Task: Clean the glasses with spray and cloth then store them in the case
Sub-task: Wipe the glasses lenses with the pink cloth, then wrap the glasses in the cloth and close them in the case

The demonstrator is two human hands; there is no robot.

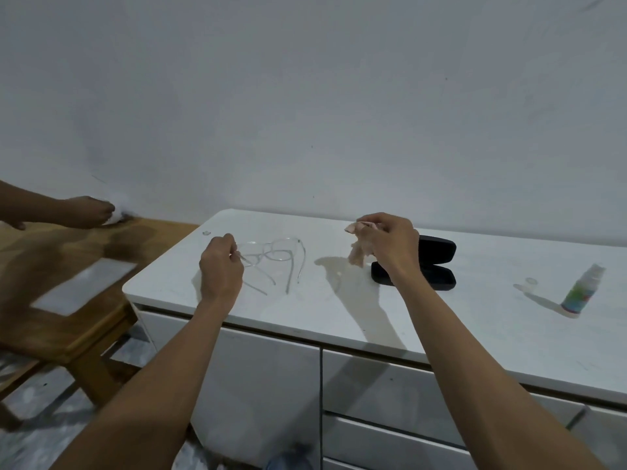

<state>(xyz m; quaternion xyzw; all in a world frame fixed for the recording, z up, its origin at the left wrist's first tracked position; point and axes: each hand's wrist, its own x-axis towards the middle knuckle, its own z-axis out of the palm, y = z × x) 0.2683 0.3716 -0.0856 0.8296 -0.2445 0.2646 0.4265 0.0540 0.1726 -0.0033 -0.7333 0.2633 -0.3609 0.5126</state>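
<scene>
Head view: we see clear-framed glasses lying on the white cabinet top, temples unfolded toward us. Our left hand pinches 1 temple near the hinge. Our right hand is closed on a pinkish cloth, raised. Open black case sits just behind it; spray bottle stands well right. Another person's hand wipes a wooden table.

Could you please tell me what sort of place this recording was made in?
Probably a room in a home: a white cabinet top with drawers stands against a plain wall, beside a wooden table.
</scene>
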